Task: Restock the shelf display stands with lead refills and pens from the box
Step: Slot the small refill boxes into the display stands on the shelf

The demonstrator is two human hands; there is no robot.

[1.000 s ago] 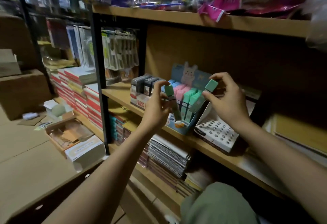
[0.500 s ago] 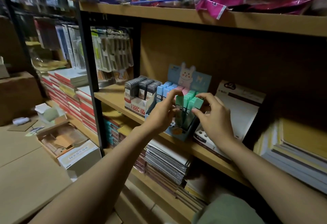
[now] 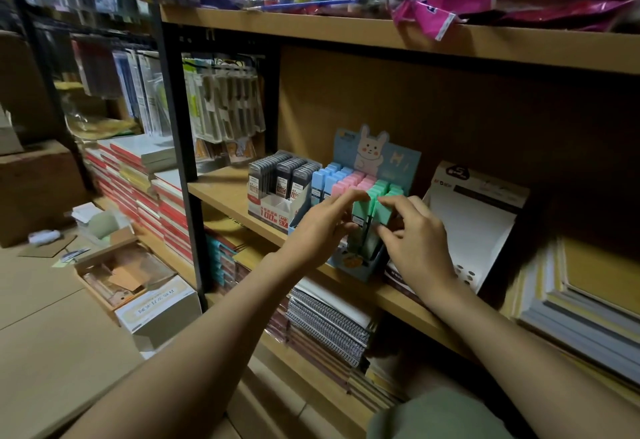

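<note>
The slim mint-green plastic lead-refill cases, likely light, stiff and slick, best pinched by their caps, stand at the near right of the blue rabbit-card display stand, left hand and right hand each pinching one, lower halves hidden.
</note>
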